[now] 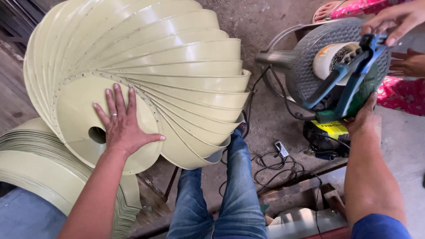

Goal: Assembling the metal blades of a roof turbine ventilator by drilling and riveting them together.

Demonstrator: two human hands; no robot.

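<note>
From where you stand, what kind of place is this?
Probably a small metal workshop: a cream sheet-metal vane assembly, a stack of cut blades, and a power saw with cables on a rough concrete floor.

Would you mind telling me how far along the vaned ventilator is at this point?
Done: most curved vanes look riveted around the cream end disc. In hand: the left hand lies flat on the disc, while the right hand grips the power tool, which another person's hand also touches. Left: a stack of loose vanes lies beside it.
</note>
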